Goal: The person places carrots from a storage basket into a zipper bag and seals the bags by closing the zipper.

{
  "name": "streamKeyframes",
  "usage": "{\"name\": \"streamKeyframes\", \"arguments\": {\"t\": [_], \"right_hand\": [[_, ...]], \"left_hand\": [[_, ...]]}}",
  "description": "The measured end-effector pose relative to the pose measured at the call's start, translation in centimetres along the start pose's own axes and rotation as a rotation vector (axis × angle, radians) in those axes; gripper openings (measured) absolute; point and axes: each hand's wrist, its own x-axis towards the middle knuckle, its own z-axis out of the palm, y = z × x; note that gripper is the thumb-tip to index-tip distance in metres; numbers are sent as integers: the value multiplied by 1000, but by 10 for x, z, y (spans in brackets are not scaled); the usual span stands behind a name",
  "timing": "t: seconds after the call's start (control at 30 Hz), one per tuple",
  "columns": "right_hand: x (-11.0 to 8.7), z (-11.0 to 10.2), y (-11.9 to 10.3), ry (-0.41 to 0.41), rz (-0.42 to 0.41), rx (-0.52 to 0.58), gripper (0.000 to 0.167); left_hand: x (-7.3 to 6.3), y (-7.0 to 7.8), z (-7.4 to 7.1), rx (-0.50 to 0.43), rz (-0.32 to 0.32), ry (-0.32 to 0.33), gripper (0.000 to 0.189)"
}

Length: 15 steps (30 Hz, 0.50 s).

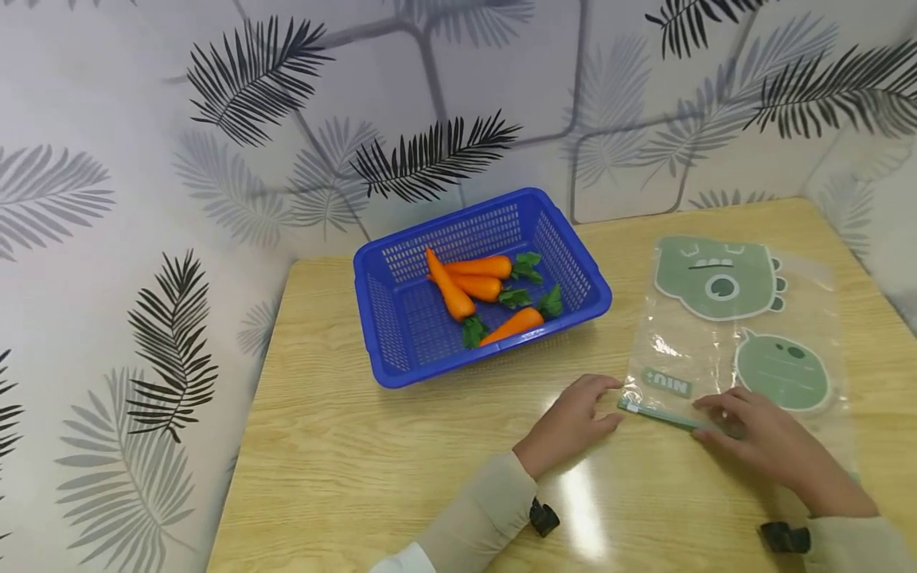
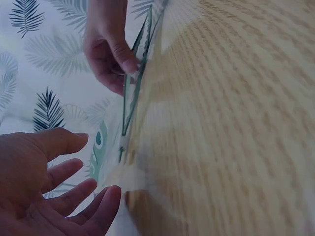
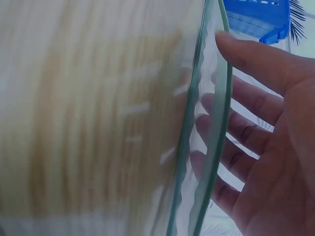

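Observation:
A clear zip bag (image 1: 652, 350) with green cartoon prints lies flat at the right of the table, its green-edged mouth towards me. In both wrist views the mouth's two edges stand apart along the middle. My right hand (image 1: 762, 438) pinches the upper edge of the mouth, thumb on one side and fingers seen through the film (image 3: 224, 113) on the other. Beside the mouth's left end, near the small slider (image 1: 630, 406), is my left hand (image 1: 573, 418). Its fingers are loosely spread with nothing between them, as the left wrist view shows (image 2: 54, 191).
A blue plastic basket (image 1: 387, 318) stands at the back middle of the table, holding several orange carrots (image 1: 451, 290) with green leafy tops. The wooden table (image 1: 322, 477) meets a wall (image 1: 286, 159) with leaf patterns behind it.

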Motion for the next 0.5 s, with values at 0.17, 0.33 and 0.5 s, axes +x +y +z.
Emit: {"name": "streamKeyframes", "arguments": {"t": [0.17, 0.33, 0.5], "right_hand": [[1, -2, 1, -51, 59, 40, 30], [2, -2, -2, -36, 56, 76, 20], [4, 0, -6, 7, 9, 104, 10]], "left_hand": [[14, -6, 14, 101, 47, 35, 43], [22, -4, 20, 131, 56, 40, 43], [27, 4, 21, 188, 42, 37, 42]]}}
